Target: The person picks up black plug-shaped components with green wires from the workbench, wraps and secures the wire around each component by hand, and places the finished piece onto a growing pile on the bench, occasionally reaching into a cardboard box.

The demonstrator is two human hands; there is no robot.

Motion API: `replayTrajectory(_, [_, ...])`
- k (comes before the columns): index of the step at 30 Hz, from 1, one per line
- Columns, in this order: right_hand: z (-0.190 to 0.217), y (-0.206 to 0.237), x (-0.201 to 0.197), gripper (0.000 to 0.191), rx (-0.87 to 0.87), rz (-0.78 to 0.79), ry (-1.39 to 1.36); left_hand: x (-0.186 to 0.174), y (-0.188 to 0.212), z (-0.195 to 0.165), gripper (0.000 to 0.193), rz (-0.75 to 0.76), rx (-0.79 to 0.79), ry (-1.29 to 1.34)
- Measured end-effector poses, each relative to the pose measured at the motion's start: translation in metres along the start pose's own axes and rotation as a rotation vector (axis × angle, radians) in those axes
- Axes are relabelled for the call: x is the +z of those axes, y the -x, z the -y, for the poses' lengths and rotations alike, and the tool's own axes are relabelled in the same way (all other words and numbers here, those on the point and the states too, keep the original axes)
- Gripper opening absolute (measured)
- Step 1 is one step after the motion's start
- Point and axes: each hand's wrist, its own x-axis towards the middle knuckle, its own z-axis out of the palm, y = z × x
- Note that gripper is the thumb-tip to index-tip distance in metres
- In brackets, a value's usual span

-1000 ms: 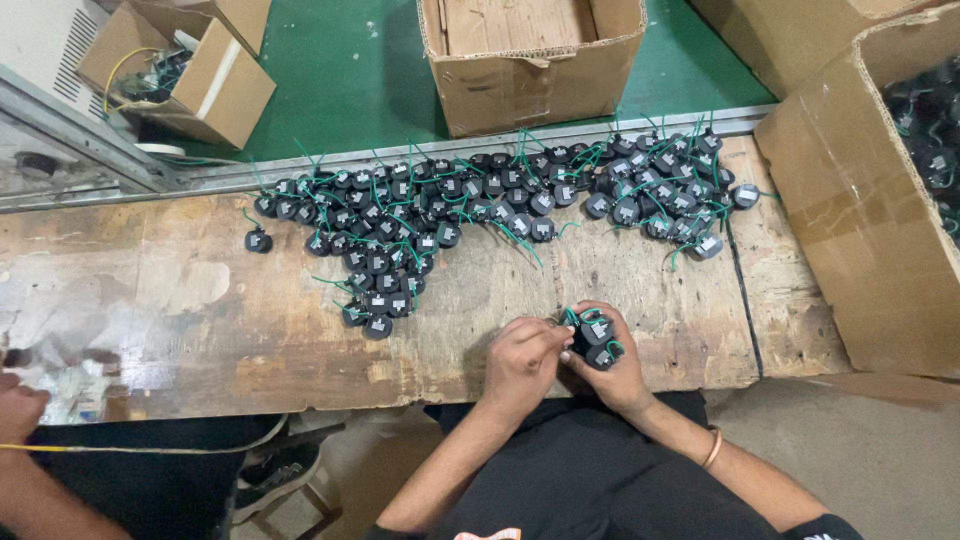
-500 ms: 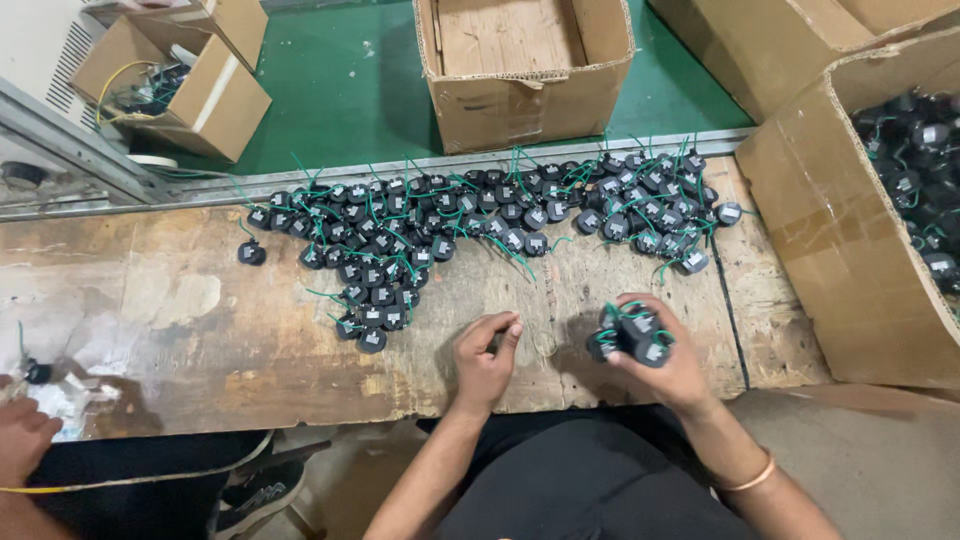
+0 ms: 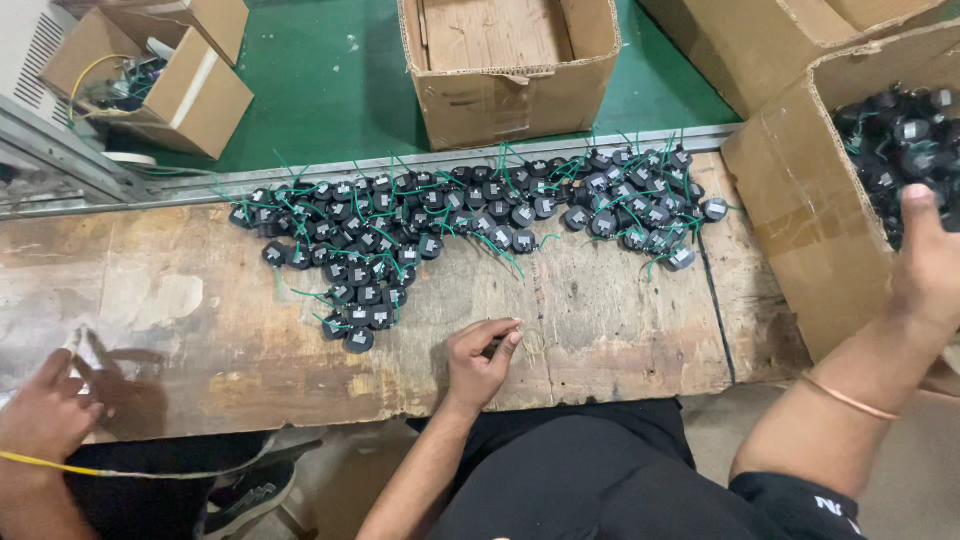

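Across the worn wooden bench [image 3: 620, 330] in front of you, a long heap of small black parts with green wires [image 3: 470, 215] lies along the far edge, leaving the near half bare. At the bench's right end, a big cardboard box [image 3: 800, 210] holds more black parts. Your right hand [image 3: 930, 265] is raised at its rim, fingers out of view, so I cannot tell its grip. Your left hand [image 3: 482, 355] rests loosely curled on bare wood, apparently holding nothing. A co-worker's hand [image 3: 45, 415] sits at the near left edge.

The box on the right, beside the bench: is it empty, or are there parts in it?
Not empty. The box is open on top, and black parts fill what shows of its inside. The right hand is over its rim.
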Motion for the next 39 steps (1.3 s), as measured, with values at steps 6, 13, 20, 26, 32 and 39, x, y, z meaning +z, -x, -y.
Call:
replayTrajectory(6, [0.059, 0.097, 0.031, 0.012, -0.651, 0.076, -0.474, -0.001, 0.003, 0.007, 0.013, -0.044, 0.036, -0.015])
replayTrajectory(13, [0.061, 0.241, 0.082, 0.009, -0.683, 0.766, -0.456, -0.030, 0.032, 0.021, 0.035, -0.390, 0.393, -0.397])
replayTrajectory(20, [0.039, 0.289, 0.098, 0.007, -0.572, 1.176, -0.474, -0.131, 0.040, 0.029, 0.053, -0.695, 0.190, -0.903])
replayTrajectory(26, [0.043, 0.291, 0.107, 0.009, -0.548, 1.226, -0.532, -0.150, 0.018, 0.038, 0.066, -0.446, -0.162, -0.815])
replayTrajectory(32, [0.046, 0.283, 0.104, 0.011, -0.544, 1.220, -0.550, -0.112, 0.008, 0.047, 0.065, -0.403, -0.040, -0.834])
replayTrajectory(39, [0.049, 0.284, 0.102, 0.007, -0.508, 1.213, -0.526, -0.099, 0.007, 0.042, 0.041, -0.395, -0.022, -0.613])
